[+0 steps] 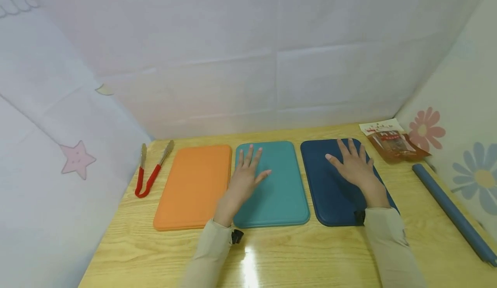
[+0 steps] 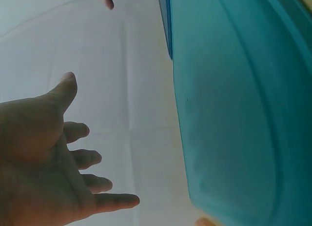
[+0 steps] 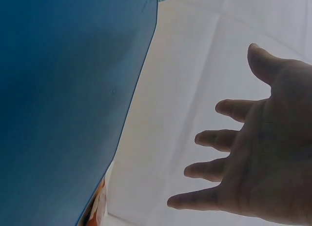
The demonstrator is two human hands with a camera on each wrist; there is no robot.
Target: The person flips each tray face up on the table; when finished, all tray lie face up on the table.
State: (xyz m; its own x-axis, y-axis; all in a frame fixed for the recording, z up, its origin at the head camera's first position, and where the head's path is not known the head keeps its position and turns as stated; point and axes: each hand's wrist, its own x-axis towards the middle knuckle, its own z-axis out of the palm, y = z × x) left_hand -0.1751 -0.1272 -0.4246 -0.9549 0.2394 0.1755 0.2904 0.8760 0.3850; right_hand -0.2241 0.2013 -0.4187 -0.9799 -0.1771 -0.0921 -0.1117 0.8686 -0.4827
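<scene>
My left hand (image 1: 243, 180) hovers over the left part of a teal rectangular board (image 1: 281, 193), fingers spread and holding nothing. In the left wrist view a gap shows between that palm (image 2: 34, 153) and the teal surface (image 2: 224, 109). Over a dark blue board (image 1: 326, 193) is my right hand (image 1: 355, 167), its fingers also straight and apart. The right wrist view has this hand (image 3: 273, 148) raised off the blue surface (image 3: 68, 89), with nothing in it. An orange board (image 1: 194, 189) lies to the left of the teal one.
Red-handled metal tongs (image 1: 149, 180) lie at the table's left edge. At the back right is a brown and white food packet (image 1: 396, 143). A dark blue-grey rolled or rod-like item (image 1: 452, 210) lies along the right edge. White cloth walls (image 1: 248, 64) enclose the wooden table (image 1: 295, 253).
</scene>
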